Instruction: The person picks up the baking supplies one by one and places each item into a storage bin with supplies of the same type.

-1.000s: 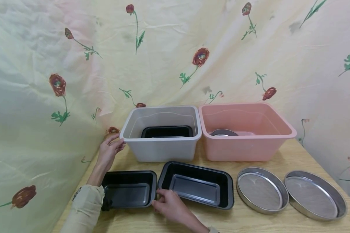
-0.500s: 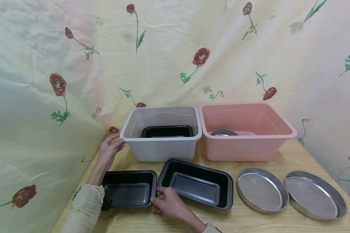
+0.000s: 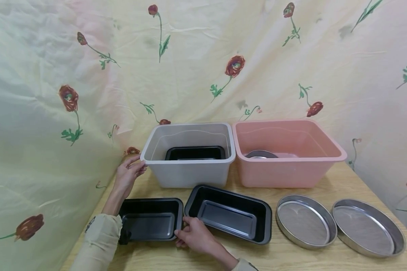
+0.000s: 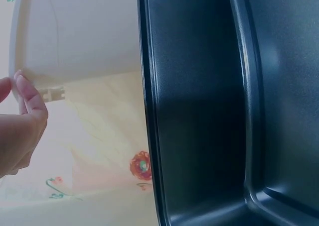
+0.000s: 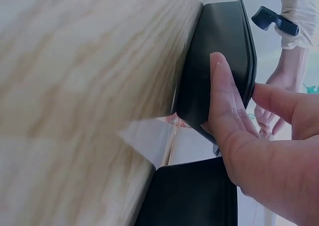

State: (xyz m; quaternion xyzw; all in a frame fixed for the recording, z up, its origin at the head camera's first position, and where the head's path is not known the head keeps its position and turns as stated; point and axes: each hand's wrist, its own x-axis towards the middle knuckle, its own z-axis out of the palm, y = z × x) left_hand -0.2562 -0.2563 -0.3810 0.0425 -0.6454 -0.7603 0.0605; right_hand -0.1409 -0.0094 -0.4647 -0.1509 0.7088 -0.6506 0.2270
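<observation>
My left hand point(image 3: 127, 177) pinches the front left corner of the grey bin's rim, thumb and fingertips at the edge. The grey plastic bin point(image 3: 190, 175) stands at the back, with a black loaf pan point(image 3: 195, 153) inside it. In front, my right hand point(image 3: 196, 235) grips the right end of another black loaf pan point(image 3: 149, 226). The right wrist view shows its fingers along that pan's outer wall point(image 5: 199, 71) and the thumb at the rim. A third loaf pan point(image 3: 228, 218) sits angled just right of that end. The left forearm crosses over the left pan's far end.
A pink bin point(image 3: 278, 173) stands right beside the grey one, with a round metal pan point(image 3: 261, 154) partly visible inside. Two shallow round metal pans, a smaller one point(image 3: 303, 222) and a larger one point(image 3: 367, 229), lie at the right on the wooden table point(image 3: 162, 258). Flowered cloth point(image 3: 196, 56) hangs behind.
My right hand has shifted slightly left and up, closing on the left loaf pan's end. The angled pan's near-left end has moved back slightly. My left hand stays at the grey bin's corner.
</observation>
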